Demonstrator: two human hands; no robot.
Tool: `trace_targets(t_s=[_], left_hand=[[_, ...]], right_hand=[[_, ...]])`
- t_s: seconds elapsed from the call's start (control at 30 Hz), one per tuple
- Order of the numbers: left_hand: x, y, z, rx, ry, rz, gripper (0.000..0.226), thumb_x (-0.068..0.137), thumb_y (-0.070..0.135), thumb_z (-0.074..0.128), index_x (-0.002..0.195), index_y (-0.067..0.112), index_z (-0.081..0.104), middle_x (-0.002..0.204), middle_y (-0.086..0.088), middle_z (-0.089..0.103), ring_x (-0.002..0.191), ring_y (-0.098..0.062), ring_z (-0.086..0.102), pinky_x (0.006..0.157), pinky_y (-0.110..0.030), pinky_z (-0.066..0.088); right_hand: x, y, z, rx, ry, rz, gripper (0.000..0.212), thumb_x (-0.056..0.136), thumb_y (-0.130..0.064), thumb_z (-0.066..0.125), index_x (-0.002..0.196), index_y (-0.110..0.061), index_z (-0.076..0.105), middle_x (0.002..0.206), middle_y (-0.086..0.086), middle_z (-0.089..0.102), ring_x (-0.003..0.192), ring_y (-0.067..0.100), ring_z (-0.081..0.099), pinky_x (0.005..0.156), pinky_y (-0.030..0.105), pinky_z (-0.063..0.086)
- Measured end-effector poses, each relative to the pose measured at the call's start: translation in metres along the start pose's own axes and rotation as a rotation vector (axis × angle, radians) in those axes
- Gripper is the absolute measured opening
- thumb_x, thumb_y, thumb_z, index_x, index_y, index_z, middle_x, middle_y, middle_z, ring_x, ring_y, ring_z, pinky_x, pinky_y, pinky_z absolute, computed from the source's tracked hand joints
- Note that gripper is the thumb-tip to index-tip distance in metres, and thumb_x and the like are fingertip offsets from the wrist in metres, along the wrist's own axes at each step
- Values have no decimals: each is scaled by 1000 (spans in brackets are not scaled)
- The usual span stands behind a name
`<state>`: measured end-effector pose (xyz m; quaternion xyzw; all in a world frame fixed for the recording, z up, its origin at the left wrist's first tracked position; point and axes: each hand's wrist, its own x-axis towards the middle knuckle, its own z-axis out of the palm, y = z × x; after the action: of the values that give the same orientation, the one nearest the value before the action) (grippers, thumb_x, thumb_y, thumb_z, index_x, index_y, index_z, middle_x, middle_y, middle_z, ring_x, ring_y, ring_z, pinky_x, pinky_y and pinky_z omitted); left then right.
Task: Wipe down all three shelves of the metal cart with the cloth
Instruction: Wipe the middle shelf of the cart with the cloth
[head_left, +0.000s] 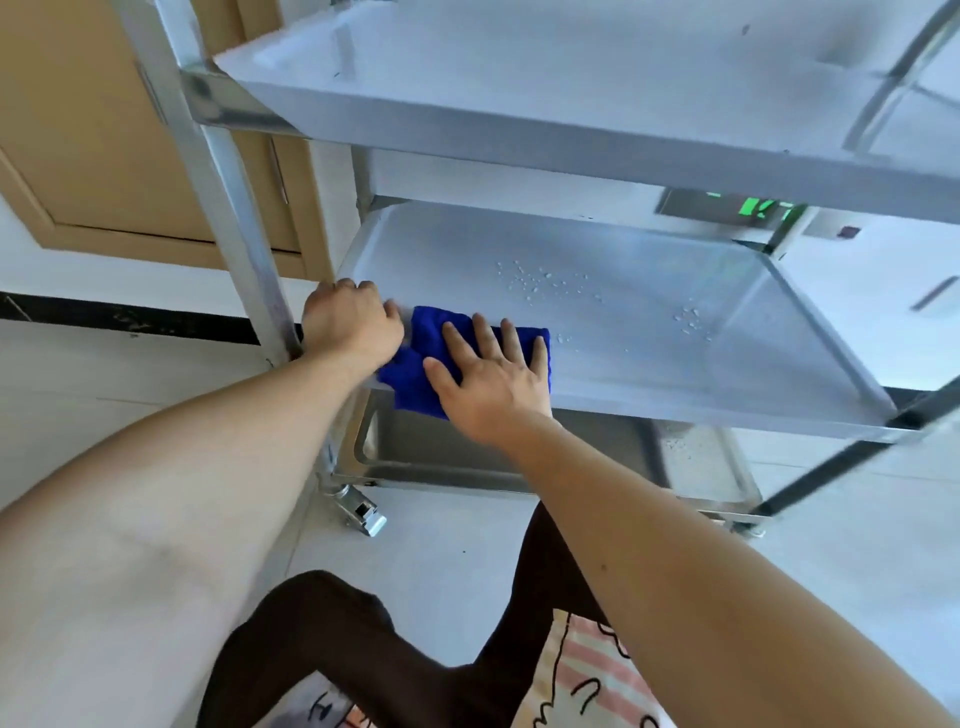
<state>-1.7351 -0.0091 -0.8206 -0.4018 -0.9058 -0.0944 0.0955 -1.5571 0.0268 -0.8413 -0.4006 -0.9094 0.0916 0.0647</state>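
Cloth (415, 358), blue and folded, lies at the near left corner of the middle shelf (649, 364) of the metal cart (244, 223). We see the right hand (488, 379) pressing it flat with straight, spread fingers, while the left hand (348, 322) curls over the shelf's left rim beside it. Water droplets (540, 283) remain farther right; we judge long overlapping strokes toward them, under even pressure, would serve best.

It looked like a room in a home: a pale tiled floor (452, 566) with a black border strip (130, 319), a tan panelled wooden door (78, 130), and a white appliance (883, 270) with a green display (763, 207).
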Motion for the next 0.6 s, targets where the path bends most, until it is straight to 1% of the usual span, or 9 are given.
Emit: trace_targets(t_s=[0.07,0.2,0.3,0.37,0.47,0.6], left_hand=[[-1,13,-4,-43,-15,44,49,99,44,30,112,9,61,108,-16,63,105,-33,54,87,-44,47],[-5,46,-3,-175,-23,161,44,99,43,36,114,10,62,112,-13,65,106,-31,56,89,-43,49],[-7,66,2,-188,-26,268,39,97,39,40,115,12,63,114,-10,67,108,-31,56,91,-42,48],[-4,76,6,-201,-33,319,35,97,36,43,111,13,65,111,-9,68,107,-31,56,91,-41,47],[4,80,11,-214,-40,330,32,96,35,44,109,15,66,109,-7,69,106,-30,56,91,-41,46],[6,77,19,-177,-21,265,35,94,37,42,110,18,66,113,-6,66,111,-30,52,96,-44,42]], right_hand=[[-6,11,-1,1,21,24,72,91,-72,4,156,-42,12,168,-4,4,153,28,-5,118,58,-12],[-7,34,-8,-5,15,123,75,90,-74,5,157,-41,13,169,-3,3,153,31,-9,116,60,-12],[-2,44,-14,-20,-9,227,84,85,-81,1,157,-39,11,169,0,-2,152,37,-12,113,66,-12],[1,48,-15,-28,-8,280,90,82,-84,-2,157,-37,11,168,2,-3,151,39,-12,112,68,-12],[11,53,-13,-46,5,293,87,82,-84,0,156,-41,12,169,2,0,151,40,-10,112,68,-12],[37,64,-12,-49,-36,271,81,81,-81,5,155,-48,8,169,-3,0,152,36,-11,111,68,-12]])
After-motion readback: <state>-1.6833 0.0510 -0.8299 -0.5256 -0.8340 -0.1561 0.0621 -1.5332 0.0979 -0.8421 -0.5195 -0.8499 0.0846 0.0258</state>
